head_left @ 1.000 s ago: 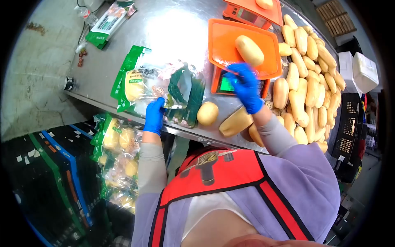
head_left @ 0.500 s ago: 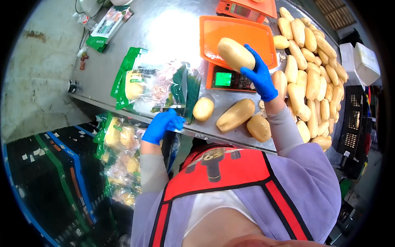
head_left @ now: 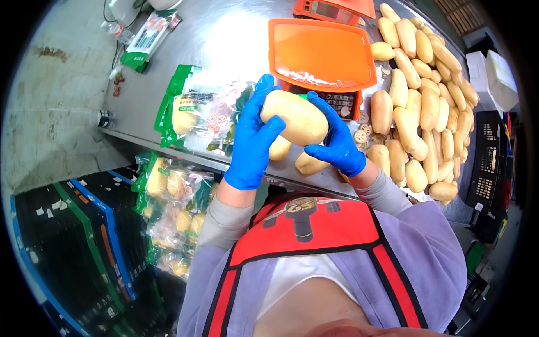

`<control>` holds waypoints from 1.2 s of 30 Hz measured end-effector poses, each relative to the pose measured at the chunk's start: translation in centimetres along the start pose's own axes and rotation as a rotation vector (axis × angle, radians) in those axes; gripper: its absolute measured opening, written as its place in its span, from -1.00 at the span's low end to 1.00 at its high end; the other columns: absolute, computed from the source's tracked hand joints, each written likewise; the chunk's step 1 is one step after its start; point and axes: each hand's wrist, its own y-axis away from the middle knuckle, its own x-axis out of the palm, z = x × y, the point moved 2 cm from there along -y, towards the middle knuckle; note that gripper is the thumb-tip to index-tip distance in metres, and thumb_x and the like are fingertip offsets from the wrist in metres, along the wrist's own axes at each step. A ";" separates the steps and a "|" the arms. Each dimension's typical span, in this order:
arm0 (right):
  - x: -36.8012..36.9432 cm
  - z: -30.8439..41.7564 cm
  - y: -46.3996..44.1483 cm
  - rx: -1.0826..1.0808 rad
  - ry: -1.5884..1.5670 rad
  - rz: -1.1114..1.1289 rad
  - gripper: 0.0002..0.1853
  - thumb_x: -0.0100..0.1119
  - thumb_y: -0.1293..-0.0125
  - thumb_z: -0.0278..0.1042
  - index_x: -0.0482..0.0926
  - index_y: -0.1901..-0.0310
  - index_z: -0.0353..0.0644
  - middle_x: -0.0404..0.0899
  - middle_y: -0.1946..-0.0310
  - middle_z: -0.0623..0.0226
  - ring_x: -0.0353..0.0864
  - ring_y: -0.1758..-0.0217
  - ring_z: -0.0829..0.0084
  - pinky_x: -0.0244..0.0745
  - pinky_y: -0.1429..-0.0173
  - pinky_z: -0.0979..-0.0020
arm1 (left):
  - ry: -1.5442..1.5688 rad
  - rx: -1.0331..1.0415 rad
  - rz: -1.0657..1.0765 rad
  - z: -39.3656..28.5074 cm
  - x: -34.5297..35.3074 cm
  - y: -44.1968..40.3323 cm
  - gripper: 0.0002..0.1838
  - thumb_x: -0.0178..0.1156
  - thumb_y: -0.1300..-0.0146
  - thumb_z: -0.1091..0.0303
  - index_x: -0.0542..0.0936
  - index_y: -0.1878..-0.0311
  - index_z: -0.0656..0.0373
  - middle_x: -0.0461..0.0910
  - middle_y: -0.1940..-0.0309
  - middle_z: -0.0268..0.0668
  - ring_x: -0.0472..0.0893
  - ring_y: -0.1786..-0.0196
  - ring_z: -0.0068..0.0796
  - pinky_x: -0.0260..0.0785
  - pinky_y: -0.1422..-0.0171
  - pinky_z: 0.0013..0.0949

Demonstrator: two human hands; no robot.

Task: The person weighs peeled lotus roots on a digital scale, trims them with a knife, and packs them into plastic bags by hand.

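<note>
A peeled lotus root (head_left: 295, 117) is held between my two blue-gloved hands above the table's front edge. My left hand (head_left: 251, 135) grips its left end, thumb across the near side. Around the right end curve the fingers of my right hand (head_left: 341, 147). Just behind is a scale with an orange tray (head_left: 323, 53) holding nothing; its display is mostly covered by the held root. Below my hands, two more lotus roots, a short one (head_left: 279, 149) and a longer one (head_left: 309, 164), are partly hidden. Left of my left hand lie printed green-and-clear bags (head_left: 182, 115).
A large pile of peeled lotus roots (head_left: 429, 109) covers the table's right side. A second orange scale (head_left: 331, 10) stands behind. Filled bags (head_left: 174, 210) sit below the table edge, beside stacked black crates (head_left: 62, 247). Another printed package (head_left: 149, 36) lies far left.
The lotus root has come down and nearer from over the scale in my right hand. My left hand has risen from beside the bags and taken hold of its other end.
</note>
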 end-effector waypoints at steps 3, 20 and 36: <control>-0.4 0.1 0.9 -0.080 0.156 -0.039 -0.07 0.42 0.06 -0.31 0.07 -0.32 -0.26 0.13 -0.31 0.15 0.09 -0.37 0.33 -0.02 -0.40 0.31 | -0.007 0.015 0.029 0.4 0.5 -0.2 -0.30 0.11 -0.07 0.44 0.15 -0.32 0.30 0.26 -0.23 -0.16 0.28 -0.27 -0.34 0.12 -0.34 -0.32; -10.9 3.7 17.4 0.177 -0.706 -0.567 -0.43 -0.03 -0.29 -0.01 0.25 -0.22 -0.19 0.46 0.04 0.28 0.50 0.09 0.42 0.49 0.16 0.46 | -0.200 -0.103 0.595 8.2 13.8 -2.8 -0.28 0.13 -0.20 0.39 0.03 -0.38 0.21 0.06 -0.37 -0.23 0.19 -0.33 -0.33 0.01 -0.40 -0.25; -38.9 14.3 31.3 -0.108 0.599 -1.390 -0.63 0.23 -0.17 -0.21 0.54 0.03 -0.21 0.58 0.24 0.37 0.53 0.30 0.56 0.43 0.21 0.55 | -0.165 -0.472 0.277 8.6 8.4 -0.7 -0.58 0.02 -0.25 0.32 0.39 -0.17 0.22 0.45 -0.01 -0.25 0.46 -0.01 -0.45 0.26 -0.13 -0.39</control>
